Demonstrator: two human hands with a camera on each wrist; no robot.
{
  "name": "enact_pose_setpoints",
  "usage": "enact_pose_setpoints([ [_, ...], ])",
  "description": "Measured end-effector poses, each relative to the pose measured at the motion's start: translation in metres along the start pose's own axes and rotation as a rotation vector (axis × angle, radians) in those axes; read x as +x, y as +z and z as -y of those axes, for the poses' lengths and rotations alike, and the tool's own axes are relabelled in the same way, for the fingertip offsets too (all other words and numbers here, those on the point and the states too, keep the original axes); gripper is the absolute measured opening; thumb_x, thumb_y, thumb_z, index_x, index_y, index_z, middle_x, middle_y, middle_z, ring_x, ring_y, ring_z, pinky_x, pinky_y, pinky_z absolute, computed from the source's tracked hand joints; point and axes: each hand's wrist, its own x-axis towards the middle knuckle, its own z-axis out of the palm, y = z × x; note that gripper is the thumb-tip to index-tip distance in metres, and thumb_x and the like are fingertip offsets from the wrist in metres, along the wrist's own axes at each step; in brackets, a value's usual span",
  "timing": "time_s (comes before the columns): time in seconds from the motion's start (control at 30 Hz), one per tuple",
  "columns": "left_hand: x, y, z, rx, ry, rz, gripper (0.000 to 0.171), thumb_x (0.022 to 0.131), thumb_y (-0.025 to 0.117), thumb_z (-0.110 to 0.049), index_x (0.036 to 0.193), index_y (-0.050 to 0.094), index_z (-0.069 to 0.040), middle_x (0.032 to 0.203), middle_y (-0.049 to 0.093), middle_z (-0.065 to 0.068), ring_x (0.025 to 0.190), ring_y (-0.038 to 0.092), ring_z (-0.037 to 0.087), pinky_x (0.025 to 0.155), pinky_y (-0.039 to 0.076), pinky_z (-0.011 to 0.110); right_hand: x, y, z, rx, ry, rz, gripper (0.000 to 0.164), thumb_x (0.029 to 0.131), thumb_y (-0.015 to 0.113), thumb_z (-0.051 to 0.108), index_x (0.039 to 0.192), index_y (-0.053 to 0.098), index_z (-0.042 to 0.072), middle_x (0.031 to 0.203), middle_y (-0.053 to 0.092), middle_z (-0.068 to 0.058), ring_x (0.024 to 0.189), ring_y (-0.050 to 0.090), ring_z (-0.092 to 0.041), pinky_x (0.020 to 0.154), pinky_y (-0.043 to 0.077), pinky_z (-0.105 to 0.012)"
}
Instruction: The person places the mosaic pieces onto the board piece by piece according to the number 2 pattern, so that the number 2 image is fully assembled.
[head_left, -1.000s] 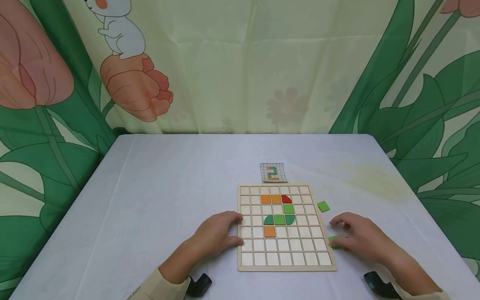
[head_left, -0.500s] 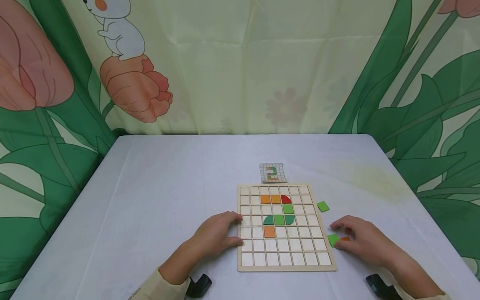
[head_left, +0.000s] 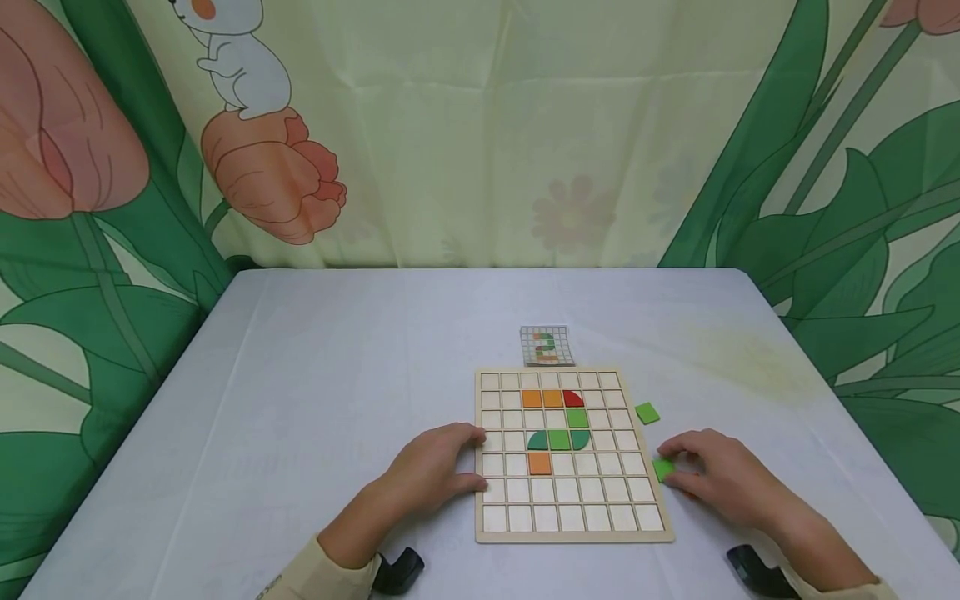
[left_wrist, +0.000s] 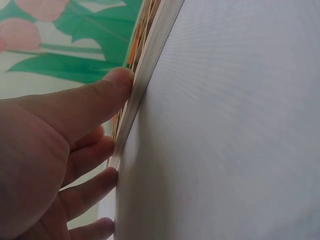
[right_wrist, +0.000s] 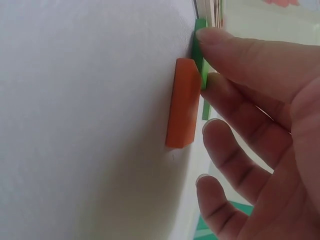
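Note:
A wooden grid board (head_left: 573, 533) lies on the table, with orange, red and green tiles set in its cells. My left hand (head_left: 429, 467) rests against its left edge, thumb and fingertips touching the side, as the left wrist view also shows of the board (left_wrist: 145, 65). To the right of the board my right hand (head_left: 723, 477) pinches a green square tile (head_left: 663, 470) between thumb and index finger, right at the board's edge. Just below those fingers an orange tile (right_wrist: 183, 105) lies on the cloth; in the head view the hand hides it.
Another green tile (head_left: 647, 413) lies right of the board, farther back. A small pattern card (head_left: 547, 345) with a coloured figure sits at the board's far edge. White cloth (head_left: 337, 350) covers the table, and a printed curtain (head_left: 480, 167) hangs behind it.
The right thumb and index finger have closed on the green tile, which has shifted slightly away and to the left. The orange tile, showing half a second ago, is now covered. My left hand stays put.

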Motion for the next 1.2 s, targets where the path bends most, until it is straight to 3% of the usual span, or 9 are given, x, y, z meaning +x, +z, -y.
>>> enact_pose_setpoints([
  [0.4, 0.001, 0.000, 0.001, 0.002, 0.022, -0.007, 0.055, 0.083, 0.084, -0.031, 0.128, 0.062, -0.007, 0.127, 0.064, 0.004, 0.123, 0.057, 0.023, 0.103, 0.047, 0.040, 0.004, 0.004, 0.000, -0.034, 0.003, -0.038, 0.032, 0.086, 0.078, 0.019, 0.115, 0.072, 0.005, 0.111, 0.069, -0.007, 0.106, 0.061, -0.035, 0.089, 0.050, -0.057],
  [0.87, 0.002, 0.001, 0.003, -0.011, 0.029, -0.011, 0.055, 0.083, 0.084, -0.030, 0.127, 0.062, -0.007, 0.127, 0.064, 0.004, 0.123, 0.057, 0.023, 0.103, 0.047, 0.040, 0.009, 0.003, 0.002, -0.106, 0.020, -0.050, 0.037, 0.085, 0.080, 0.021, 0.117, 0.071, 0.003, 0.115, 0.068, -0.013, 0.110, 0.059, -0.041, 0.091, 0.049, -0.059],
  [1.2, 0.002, 0.001, 0.003, -0.005, 0.021, -0.010, 0.055, 0.083, 0.084, -0.031, 0.127, 0.062, -0.007, 0.127, 0.064, 0.004, 0.122, 0.058, 0.023, 0.102, 0.047, 0.040, 0.012, -0.001, 0.005, -0.149, 0.001, -0.049, 0.038, 0.084, 0.081, 0.022, 0.114, 0.071, 0.000, 0.107, 0.068, -0.010, 0.098, 0.061, -0.033, 0.085, 0.052, -0.054],
])
